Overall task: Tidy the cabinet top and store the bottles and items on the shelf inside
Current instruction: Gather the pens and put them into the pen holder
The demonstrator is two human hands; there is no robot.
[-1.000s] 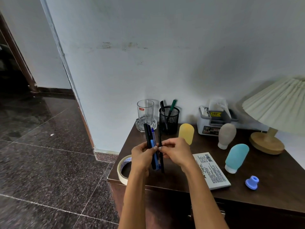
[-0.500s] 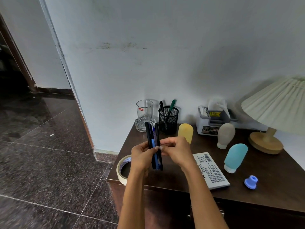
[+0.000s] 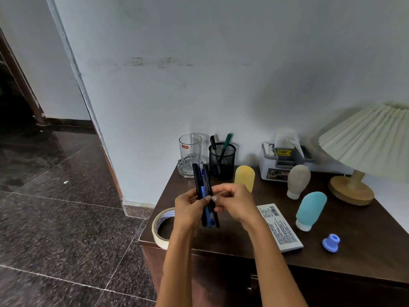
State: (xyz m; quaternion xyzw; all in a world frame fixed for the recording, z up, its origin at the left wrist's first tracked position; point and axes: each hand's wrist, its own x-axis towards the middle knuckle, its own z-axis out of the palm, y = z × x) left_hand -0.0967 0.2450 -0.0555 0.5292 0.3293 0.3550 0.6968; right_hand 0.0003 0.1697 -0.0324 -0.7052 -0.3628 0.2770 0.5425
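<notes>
A dark wooden cabinet top (image 3: 254, 247) stands against a pale wall, beside a polished stone floor. Nearest, at 6 o'clock, the left hand (image 3: 188, 209) and right hand (image 3: 234, 202) meet above the cabinet's front edge, both pinching a bundle of pens (image 3: 204, 196) held upright. Behind the left wrist, at 9 o'clock, a tape roll (image 3: 159, 227) overhangs the corner. At 3 o'clock lie a booklet (image 3: 280, 229), a blue bottle (image 3: 311, 209) and a loose blue cap (image 3: 330, 242). Farther, toward 12, stand the yellow bottle (image 3: 244, 177), mesh pen holder (image 3: 222, 160) and glass (image 3: 190, 149).

Risk: a loose pinch could let one pen slide out onto the floor. Compared with a second ago, the pens sit closer together, their ends more level.
</notes>
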